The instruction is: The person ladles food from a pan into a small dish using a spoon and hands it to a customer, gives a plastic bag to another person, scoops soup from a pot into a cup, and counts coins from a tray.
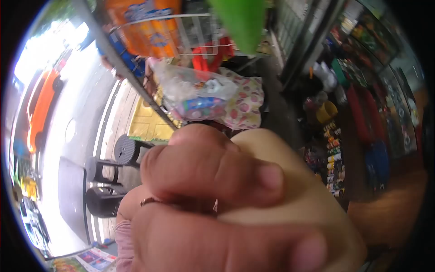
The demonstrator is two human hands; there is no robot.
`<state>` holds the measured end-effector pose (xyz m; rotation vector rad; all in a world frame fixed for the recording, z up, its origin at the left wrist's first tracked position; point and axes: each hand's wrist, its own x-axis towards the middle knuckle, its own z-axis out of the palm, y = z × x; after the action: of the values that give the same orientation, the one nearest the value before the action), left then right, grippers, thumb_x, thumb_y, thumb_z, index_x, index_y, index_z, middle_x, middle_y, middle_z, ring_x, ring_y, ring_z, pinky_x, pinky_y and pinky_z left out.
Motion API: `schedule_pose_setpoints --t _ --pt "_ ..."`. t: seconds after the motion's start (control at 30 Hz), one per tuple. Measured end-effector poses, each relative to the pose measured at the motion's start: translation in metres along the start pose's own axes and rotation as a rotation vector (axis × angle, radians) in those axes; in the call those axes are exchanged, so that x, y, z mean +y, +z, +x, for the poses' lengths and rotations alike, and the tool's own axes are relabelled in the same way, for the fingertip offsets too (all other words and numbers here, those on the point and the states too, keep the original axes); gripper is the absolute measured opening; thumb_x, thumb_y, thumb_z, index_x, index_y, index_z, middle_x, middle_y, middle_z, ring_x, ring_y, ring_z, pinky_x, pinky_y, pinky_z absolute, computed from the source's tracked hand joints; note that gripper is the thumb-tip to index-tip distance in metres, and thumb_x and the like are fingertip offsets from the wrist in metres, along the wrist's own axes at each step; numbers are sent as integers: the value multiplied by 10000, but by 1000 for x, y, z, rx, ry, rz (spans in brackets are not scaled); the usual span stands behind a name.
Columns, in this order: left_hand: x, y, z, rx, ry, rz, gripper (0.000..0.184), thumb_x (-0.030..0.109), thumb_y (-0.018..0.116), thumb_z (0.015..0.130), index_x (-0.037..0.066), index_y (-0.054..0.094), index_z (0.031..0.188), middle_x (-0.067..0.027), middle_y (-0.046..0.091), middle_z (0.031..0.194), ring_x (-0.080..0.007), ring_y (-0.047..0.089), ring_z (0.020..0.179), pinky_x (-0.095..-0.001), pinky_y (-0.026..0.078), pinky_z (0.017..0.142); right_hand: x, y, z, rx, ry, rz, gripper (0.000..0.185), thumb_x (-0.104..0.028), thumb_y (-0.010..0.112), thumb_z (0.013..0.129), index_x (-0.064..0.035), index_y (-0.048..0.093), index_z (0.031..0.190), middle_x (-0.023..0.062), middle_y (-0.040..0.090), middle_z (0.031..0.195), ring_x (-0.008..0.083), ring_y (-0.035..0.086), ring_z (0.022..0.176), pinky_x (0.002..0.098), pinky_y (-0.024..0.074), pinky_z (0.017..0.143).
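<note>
Large and close to the camera, my left hand [204, 177] has its fingers curled, with the nails facing right. Its fingers lie against a smooth, pale, rounded shape [290, 181] behind them, which I cannot make out. A thin dark band crosses the skin left of centre, and pink gathered cloth [124, 245] shows at the lower left. My right hand cannot be made out.
Beyond the hand are a clear plastic bag [181, 84], patterned cloth [244, 99] and a white wire rack [195, 34]. Dark stools [102, 170] stand left, by a street with an orange vehicle [41, 109]. Small bottles [334, 158] line the right side. Blurred green [242, 22] hangs above.
</note>
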<state>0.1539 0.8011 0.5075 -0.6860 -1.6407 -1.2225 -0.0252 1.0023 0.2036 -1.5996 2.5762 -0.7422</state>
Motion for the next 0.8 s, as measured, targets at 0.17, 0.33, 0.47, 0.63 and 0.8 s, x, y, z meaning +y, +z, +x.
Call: schedule_pose_setpoints --t 0.17,0.33,0.47,0.63,0.8 --pt "-13 56 11 -42 -19 -173 788 181 814 802 35 382 1444 -208 569 1272 -321 602 1138 -447 503 955 102 43 -175 -307 651 -24 467 -227 804 764 -121 651 1192 203 461 1449 436 455 1324 504 442 1065" --pt "-17 111 16 -91 -40 -324 740 181 793 818 39 400 1429 -207 574 1262 -324 603 1139 -453 508 954 138 48 -297 -494 989 -2 505 -293 836 732 -136 669 1182 178 617 1283 366 593 1198 444 485 1022" --pt "-14 140 20 -125 -55 -407 703 181 776 831 42 413 1417 -206 578 1254 -327 604 1140 -458 512 953 128 30 -336 -481 1225 20 491 -328 834 738 -126 684 1159 166 709 1101 322 682 1065 416 528 952" --pt "-4 145 24 -145 -63 -455 657 181 755 847 46 430 1402 -204 583 1243 -330 605 1141 -464 516 952 135 46 -368 -318 1330 175 416 -326 816 752 -90 700 1075 171 705 1128 315 683 1060 402 535 912" --pt "4 125 27 -158 -78 -456 611 181 733 863 50 447 1387 -203 588 1233 -333 607 1142 -470 521 951 135 93 -359 -186 1267 256 362 -304 816 753 -83 698 1014 141 721 1031 296 697 970 396 549 848"
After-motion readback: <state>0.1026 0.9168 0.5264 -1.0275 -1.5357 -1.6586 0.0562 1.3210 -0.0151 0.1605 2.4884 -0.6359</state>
